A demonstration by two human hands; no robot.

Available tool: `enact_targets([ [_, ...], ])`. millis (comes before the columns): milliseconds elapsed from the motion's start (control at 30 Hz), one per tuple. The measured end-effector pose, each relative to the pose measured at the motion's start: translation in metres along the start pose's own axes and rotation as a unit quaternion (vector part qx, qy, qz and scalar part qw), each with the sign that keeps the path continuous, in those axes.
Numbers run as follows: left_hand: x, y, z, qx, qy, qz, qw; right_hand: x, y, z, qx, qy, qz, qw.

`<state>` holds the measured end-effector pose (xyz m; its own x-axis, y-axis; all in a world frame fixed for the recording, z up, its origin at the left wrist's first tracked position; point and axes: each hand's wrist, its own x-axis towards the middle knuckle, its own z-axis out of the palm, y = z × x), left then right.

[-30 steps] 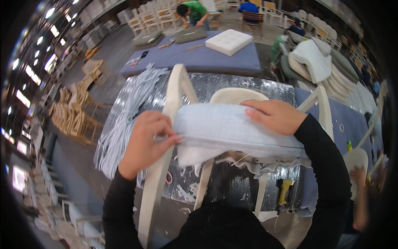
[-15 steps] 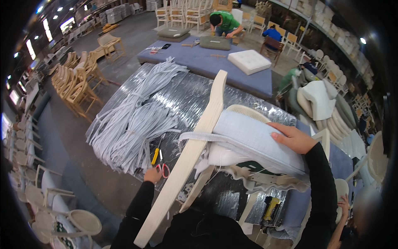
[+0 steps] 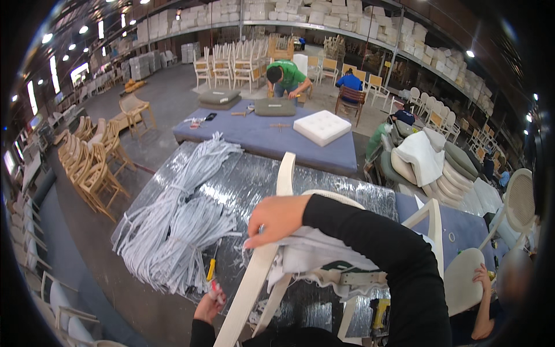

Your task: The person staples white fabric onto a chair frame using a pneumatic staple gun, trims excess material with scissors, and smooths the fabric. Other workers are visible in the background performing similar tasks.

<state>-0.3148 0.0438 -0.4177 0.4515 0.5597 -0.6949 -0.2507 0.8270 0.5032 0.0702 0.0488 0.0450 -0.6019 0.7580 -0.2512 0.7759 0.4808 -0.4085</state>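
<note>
A pale wooden chair frame (image 3: 250, 298) lies tilted on the plastic-wrapped table (image 3: 263, 179) in front of me. Light grey fabric (image 3: 326, 246) covers its padded seat, with a ruffled edge hanging below. My right hand (image 3: 278, 220) reaches across the chair with fingers curled at the long pale bar; whatever they grip is hidden. Low on the left, my left hand (image 3: 208, 307) is closed round red-handled scissors (image 3: 217, 293). A yellow-handled tool (image 3: 211, 269) lies just beyond it. Nearby spreads a large bundle of grey fabric strips (image 3: 173, 237).
A blue-covered table (image 3: 260, 136) behind carries cushions, including a white tufted one (image 3: 322, 128). A person in green (image 3: 287, 74) leans over it. Wooden chairs (image 3: 95, 168) stand at left. On the right, another person's hand (image 3: 482, 277) holds a rounded panel (image 3: 464, 280).
My right hand has moved left from the seat's fabric to the long bar, its forearm now crossing the chair. The scissors have turned in my left hand. The view has tilted upward.
</note>
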Motion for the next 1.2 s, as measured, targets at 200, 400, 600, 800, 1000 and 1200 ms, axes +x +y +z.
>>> enact_targets([
  [200,-0.25,0.136,0.121,0.272,0.013,0.421,0.865,0.03,0.021,-0.004,0.159,-0.07,-0.086,0.981],
  [400,-0.378,0.17,0.279,0.409,-0.027,0.305,0.86,0.038,0.037,0.006,0.279,0.011,-0.119,0.953],
  [600,-0.366,0.177,0.38,0.669,-0.166,-0.037,0.723,0.023,0.031,-0.005,0.239,0.038,-0.11,0.964],
  [800,-0.35,0.164,0.374,0.718,-0.136,-0.011,0.683,0.034,0.037,-0.003,0.32,0.022,-0.097,0.942],
  [1000,-0.334,0.162,0.386,0.714,-0.12,0.023,0.689,0.034,0.03,-0.003,0.357,0.014,-0.09,0.93],
  [1200,-0.32,0.164,0.392,0.733,-0.12,0.022,0.669,0.025,0.028,-0.011,0.367,0.017,-0.053,0.929],
])
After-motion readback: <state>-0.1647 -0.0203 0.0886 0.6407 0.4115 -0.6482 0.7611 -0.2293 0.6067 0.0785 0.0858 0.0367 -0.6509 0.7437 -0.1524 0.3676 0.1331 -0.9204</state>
